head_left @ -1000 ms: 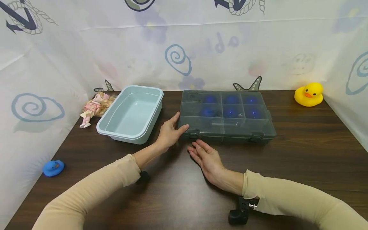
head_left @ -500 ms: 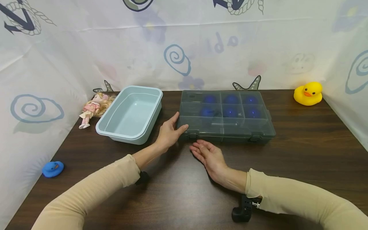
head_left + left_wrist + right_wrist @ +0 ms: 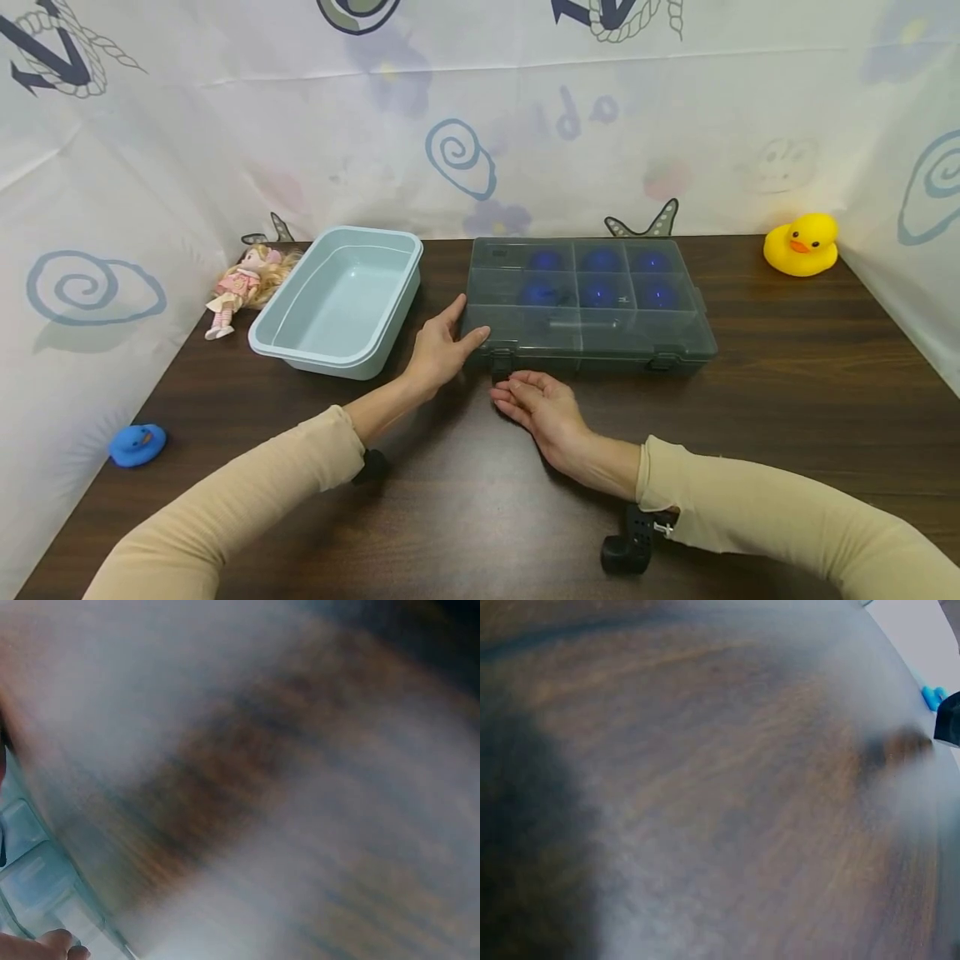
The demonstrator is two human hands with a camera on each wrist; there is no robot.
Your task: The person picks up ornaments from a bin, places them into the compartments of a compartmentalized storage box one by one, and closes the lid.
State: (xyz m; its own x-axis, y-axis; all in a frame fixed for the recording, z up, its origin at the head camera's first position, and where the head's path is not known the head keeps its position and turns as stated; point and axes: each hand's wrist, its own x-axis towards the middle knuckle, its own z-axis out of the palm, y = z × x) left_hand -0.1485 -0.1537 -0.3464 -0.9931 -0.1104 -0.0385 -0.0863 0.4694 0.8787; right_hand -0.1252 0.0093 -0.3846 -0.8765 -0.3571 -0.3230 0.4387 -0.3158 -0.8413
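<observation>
A grey-green translucent storage box (image 3: 637, 329) with a divided lid stands at the back middle in the head view. Round dark blue things (image 3: 598, 293) show through several compartments. My left hand (image 3: 437, 350) holds the box's front left corner, thumb over the lid edge and fingers along the side. My right hand (image 3: 551, 421) is at the front, its fingertips right at the left latch (image 3: 502, 363), which hangs down from the lid edge. The other latch (image 3: 664, 360) sits against the box front. In the left wrist view, fingertips (image 3: 58, 941) lie over the compartments; the right wrist view is mostly blurred tabletop.
A pale blue basin (image 3: 408, 308) stands left of the box, close to my left hand. Beside it lies a doll (image 3: 238, 283). A blue duck (image 3: 137, 445) sits at the left edge, a yellow duck (image 3: 801, 245) at the back right. A printed curtain (image 3: 480, 100) walls the table.
The left latch has swung down from the box front, with my right fingertips at it. My right fingers have drawn in a little. The left hand stays on the box corner.
</observation>
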